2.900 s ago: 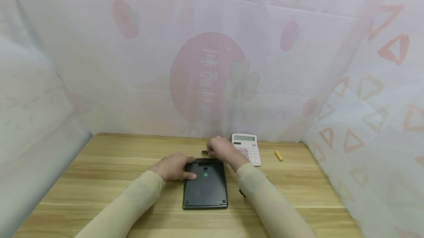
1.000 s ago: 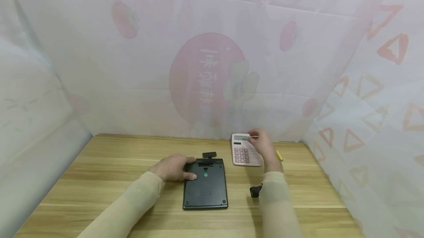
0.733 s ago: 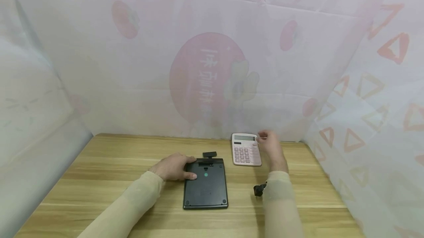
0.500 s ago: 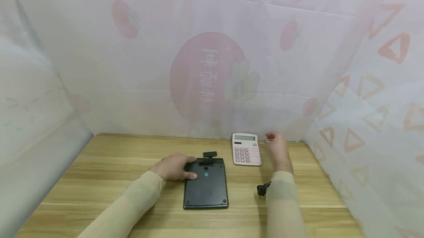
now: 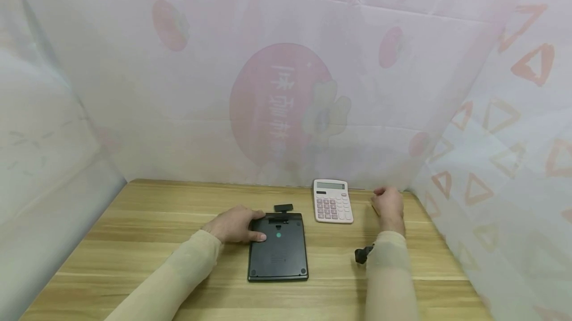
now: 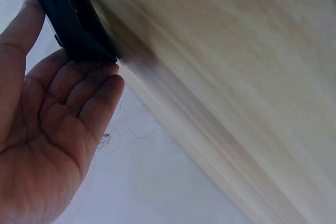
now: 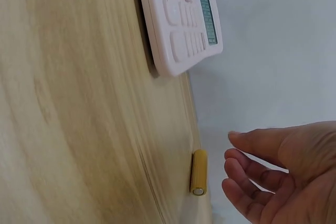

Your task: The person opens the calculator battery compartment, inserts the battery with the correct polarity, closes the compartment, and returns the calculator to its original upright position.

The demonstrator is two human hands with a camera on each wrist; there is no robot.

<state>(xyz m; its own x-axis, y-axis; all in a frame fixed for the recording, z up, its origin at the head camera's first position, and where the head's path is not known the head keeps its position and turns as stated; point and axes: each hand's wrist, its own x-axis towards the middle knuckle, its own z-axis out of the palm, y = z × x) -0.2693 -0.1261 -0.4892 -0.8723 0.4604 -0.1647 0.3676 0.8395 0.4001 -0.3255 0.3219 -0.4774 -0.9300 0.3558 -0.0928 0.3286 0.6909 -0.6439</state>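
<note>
A black calculator (image 5: 278, 256) lies face down in the head view, its battery slot (image 5: 278, 221) uncovered at the far end. My left hand (image 5: 234, 225) grips its left edge, thumb on the back; in the left wrist view the fingers (image 6: 97, 90) reach along the calculator's edge. Just beyond it lies a small black battery cover (image 5: 283, 207). My right hand (image 5: 389, 205) hovers at the table's far right with loosely bent fingers and holds nothing. In the right wrist view a yellow battery (image 7: 199, 172) lies on the table right beside those fingertips.
A pink calculator (image 5: 333, 201) lies face up near the back edge, left of my right hand. The wooden table (image 5: 147, 241) meets a printed white cloth (image 5: 201, 147) behind and at the sides. A small black device (image 5: 363, 255) sits at the right wrist.
My right hand has left the battery cover beyond the black calculator, passed over the pink calculator and moved right to the yellow battery. The left hand keeps its hold.
</note>
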